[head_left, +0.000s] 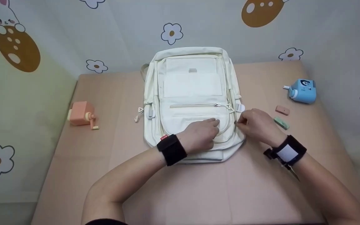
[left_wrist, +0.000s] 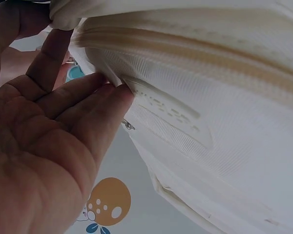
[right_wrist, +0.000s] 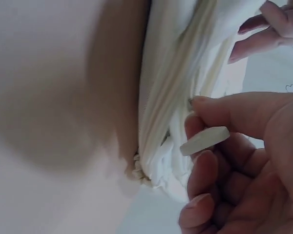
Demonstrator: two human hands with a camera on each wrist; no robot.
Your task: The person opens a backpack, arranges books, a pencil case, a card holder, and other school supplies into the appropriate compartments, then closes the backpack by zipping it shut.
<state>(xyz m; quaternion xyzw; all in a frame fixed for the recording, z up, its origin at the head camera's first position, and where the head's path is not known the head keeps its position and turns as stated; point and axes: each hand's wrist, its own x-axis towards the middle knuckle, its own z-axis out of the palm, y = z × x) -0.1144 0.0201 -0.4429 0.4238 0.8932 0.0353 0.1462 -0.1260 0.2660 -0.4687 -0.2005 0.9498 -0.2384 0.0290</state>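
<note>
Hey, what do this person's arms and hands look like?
The left hand is bare, with a black wristband and small red tag; the right hand is bare too, with a black strap, white patch and dark attachment. A dark sleeve edge shows on the left arm.

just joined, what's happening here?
Someone has both hands on a cream backpack set on a table. The left hand seems to pinch a fold of its front; the right hand pinches what looks like a zip pull at its side. Can't tell how far that side is unzipped. An orange crank device, blue crank device, pink block and green block sit on the table, untouched.
</note>
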